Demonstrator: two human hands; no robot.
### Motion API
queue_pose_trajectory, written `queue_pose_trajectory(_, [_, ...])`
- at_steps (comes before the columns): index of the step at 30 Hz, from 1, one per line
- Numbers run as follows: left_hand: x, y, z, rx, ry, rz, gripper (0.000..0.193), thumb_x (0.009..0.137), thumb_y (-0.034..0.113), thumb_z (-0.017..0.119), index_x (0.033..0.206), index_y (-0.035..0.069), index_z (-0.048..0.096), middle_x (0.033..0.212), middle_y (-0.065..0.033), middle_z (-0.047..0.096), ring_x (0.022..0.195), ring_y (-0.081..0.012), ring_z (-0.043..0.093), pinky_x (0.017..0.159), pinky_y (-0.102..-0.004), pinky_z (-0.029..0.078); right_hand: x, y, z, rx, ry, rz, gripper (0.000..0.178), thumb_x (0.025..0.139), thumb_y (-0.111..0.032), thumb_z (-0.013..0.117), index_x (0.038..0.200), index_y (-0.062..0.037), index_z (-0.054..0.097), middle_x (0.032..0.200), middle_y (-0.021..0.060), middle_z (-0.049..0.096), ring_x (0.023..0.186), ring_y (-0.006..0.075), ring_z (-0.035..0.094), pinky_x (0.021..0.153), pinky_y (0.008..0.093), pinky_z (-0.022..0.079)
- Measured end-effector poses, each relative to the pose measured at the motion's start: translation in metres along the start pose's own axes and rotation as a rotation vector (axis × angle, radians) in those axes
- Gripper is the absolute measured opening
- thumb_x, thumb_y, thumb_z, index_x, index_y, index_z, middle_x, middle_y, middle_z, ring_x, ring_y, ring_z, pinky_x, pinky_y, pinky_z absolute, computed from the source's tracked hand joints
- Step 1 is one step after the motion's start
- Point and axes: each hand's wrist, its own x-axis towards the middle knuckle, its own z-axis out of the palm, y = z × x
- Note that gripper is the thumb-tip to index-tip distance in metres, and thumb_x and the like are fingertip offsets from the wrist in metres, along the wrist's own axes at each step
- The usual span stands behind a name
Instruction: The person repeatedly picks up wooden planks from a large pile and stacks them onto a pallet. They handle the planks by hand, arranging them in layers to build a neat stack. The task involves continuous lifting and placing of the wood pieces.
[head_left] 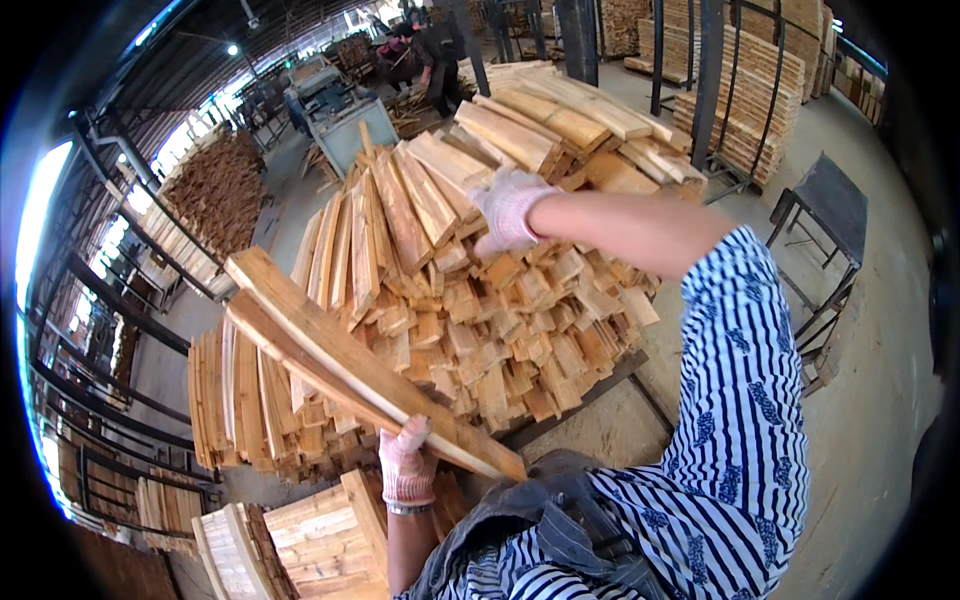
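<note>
My left hand, in a pale pink and white knit glove, is closed around the lower part of two long wooden boards. They lie together and slant from my body up to the far left. My right hand, gloved alike, reaches across the big pile of boards. Its fingers curl over the near end of a wooden board on top, with the thumb lower down. The palm and part of that grip are hidden from view.
A wooden stack stands low at the left beside me. Black metal rails run along the left. A dark metal stand is at the right. Farther off are a grey machine, banded board stacks and a person.
</note>
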Motion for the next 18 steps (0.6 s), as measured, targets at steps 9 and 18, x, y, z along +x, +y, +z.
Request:
queue_pose_trajectory(9, [-0.033, 0.006, -0.021, -0.099, 0.026, 0.055, 0.056, 0.078, 0.011, 0.082, 0.127, 0.005, 0.058, 0.11, -0.0065, 0.066, 0.101, -0.0234, 0.066, 0.093, -0.0397, 0.056, 0.078, -0.009, 0.032, 0.218, 0.264, 0.346, 0.058, 0.1, -0.04, 0.052, 0.149, -0.0081, 0.045, 0.143, 0.0197, 0.056, 0.13, 0.0358, 0.056, 0.104, 0.0471, 0.049])
queue_pose_trajectory(18, [-0.037, 0.017, -0.049, -0.161, 0.06, -0.022, 0.049, 0.08, 0.009, 0.082, 0.123, 0.009, 0.059, 0.103, -0.0034, 0.066, 0.093, -0.0207, 0.067, 0.086, -0.0395, 0.058, -0.033, 0.002, -0.143, -0.313, 0.605, 0.21, 0.046, 0.09, -0.05, 0.06, 0.095, -0.0086, 0.078, 0.095, 0.0174, 0.075, 0.09, 0.0339, 0.073, 0.076, 0.0423, 0.057])
